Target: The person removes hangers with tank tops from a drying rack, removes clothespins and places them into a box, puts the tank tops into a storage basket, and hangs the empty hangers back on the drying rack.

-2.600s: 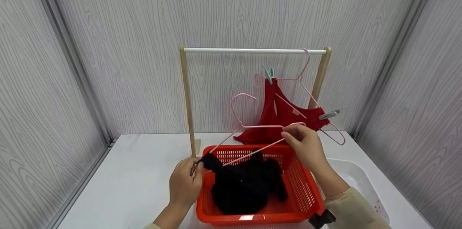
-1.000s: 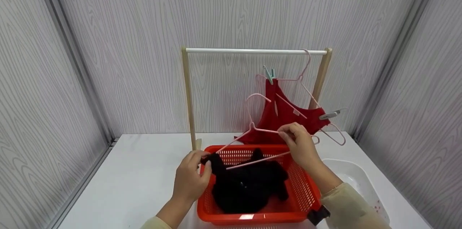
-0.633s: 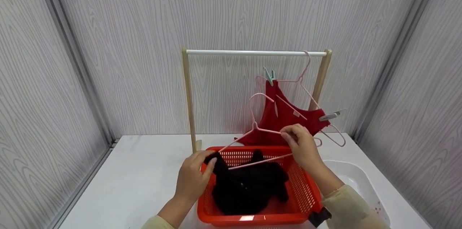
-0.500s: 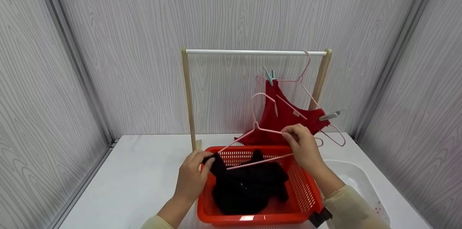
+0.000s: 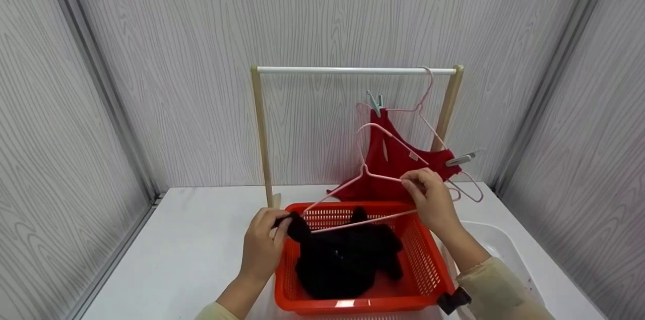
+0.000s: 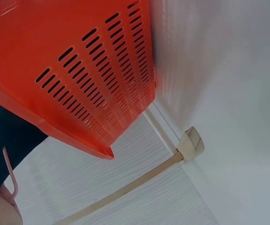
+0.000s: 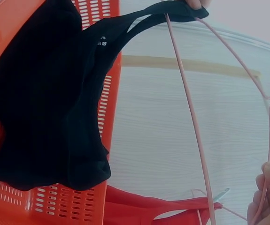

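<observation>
My left hand [image 5: 262,244] pinches the strap of a black tank top [image 5: 342,259] where it loops over the left end of a pink hanger [image 5: 365,224]. The rest of the top sags into a red plastic basket [image 5: 322,304], and a small white print shows on it in the right wrist view. My right hand [image 5: 432,199] grips the hanger's right upper arm between thumb and fingers, holding it slanted above the basket with the hook up. In the right wrist view, the strap [image 7: 172,10] hangs round the hanger's end, right at the left fingertips.
Behind the basket stands a rack with a white rail [image 5: 342,71] and wooden posts. A red top [image 5: 398,169] hangs there on another pink hanger, held by a green clip [image 5: 375,103] and a grey clip [image 5: 461,160]. A white tray [image 5: 496,239] lies at the right.
The held hanger's hook has swung right and slightly up. My right hand has shifted slightly right with the hanger. The left hand keeps the black strap at the hanger's left end.
</observation>
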### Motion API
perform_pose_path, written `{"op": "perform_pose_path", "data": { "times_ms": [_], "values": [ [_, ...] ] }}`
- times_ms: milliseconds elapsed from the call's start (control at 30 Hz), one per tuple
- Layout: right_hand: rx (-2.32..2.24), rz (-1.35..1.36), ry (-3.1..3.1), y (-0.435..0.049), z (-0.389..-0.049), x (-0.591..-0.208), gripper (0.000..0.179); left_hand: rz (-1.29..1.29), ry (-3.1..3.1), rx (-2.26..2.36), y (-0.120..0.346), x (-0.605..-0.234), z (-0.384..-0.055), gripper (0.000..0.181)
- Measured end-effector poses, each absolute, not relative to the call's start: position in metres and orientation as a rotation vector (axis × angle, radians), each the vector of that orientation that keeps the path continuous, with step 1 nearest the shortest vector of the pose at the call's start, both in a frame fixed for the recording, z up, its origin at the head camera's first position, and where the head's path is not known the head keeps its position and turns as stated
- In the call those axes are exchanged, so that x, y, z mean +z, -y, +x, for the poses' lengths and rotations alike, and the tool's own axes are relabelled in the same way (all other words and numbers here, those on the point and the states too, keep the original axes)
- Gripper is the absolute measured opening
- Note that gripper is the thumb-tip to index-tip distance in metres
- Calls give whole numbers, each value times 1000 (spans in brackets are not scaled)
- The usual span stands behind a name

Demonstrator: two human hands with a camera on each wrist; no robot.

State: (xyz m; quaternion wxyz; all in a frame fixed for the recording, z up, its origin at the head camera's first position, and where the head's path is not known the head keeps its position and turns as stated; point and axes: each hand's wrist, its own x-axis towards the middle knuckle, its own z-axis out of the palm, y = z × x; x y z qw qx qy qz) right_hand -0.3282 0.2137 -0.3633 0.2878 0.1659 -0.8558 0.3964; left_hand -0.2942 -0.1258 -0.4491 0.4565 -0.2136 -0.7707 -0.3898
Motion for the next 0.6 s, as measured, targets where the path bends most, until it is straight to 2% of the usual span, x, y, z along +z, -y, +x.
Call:
{"op": "perform_pose_path", "data": {
  "times_ms": [600],
  "values": [
    [1066,359,2228,-230,-330,-362,5,-292,2004,-968,137,-456,-289,11]
  ]
}}
